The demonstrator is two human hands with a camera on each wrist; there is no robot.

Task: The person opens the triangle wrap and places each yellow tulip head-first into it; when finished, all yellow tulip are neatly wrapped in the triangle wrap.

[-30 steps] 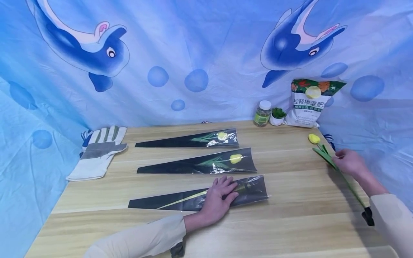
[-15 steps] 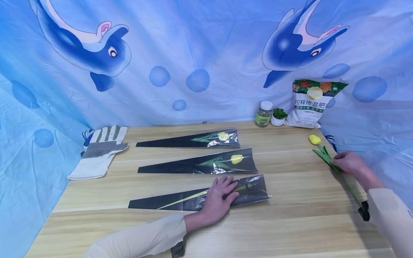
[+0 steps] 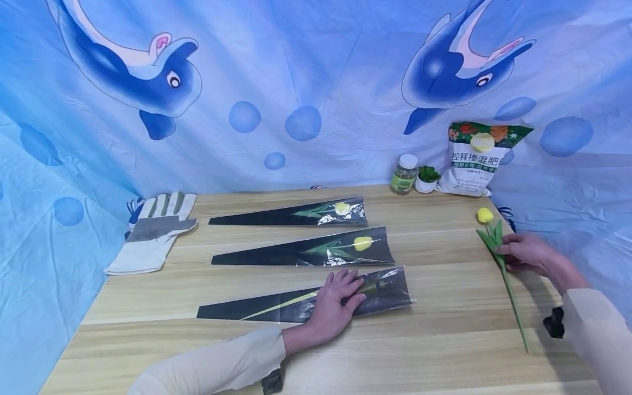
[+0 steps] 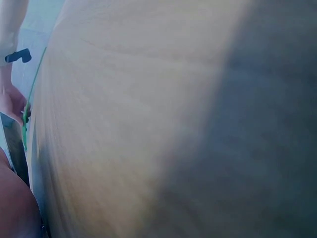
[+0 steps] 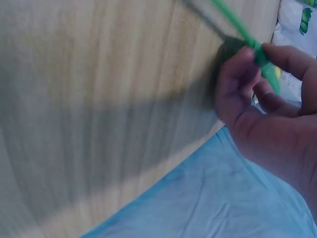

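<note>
My right hand [image 3: 533, 255] pinches a yellow artificial tulip [image 3: 484, 215] just below its leaves, near the table's right edge. In the right wrist view, thumb and fingers close round the green stem [image 5: 233, 17]. My left hand [image 3: 329, 307] rests with spread fingers on the nearest black and clear flower sleeve [image 3: 390, 285], covering its middle. That sleeve shows a yellow stripe and a gold mark, and no bloom is visible in it. Behind it lie two similar sleeves, the middle sleeve [image 3: 281, 254] and the far sleeve [image 3: 261, 215], each with a yellow tulip inside.
A white and grey work glove [image 3: 153, 233] lies at the table's left. At the back right stand a white-lidded jar [image 3: 404, 175], a small potted succulent [image 3: 427, 178] and a fertilizer bag [image 3: 471, 162]. A blue dolphin-print cloth [image 3: 326, 66] hangs behind the table.
My right hand has shifted slightly with the tulip, and the stem's lower end has swung left, away from the sleeve cuff. My left hand has stayed on the near sleeve.
</note>
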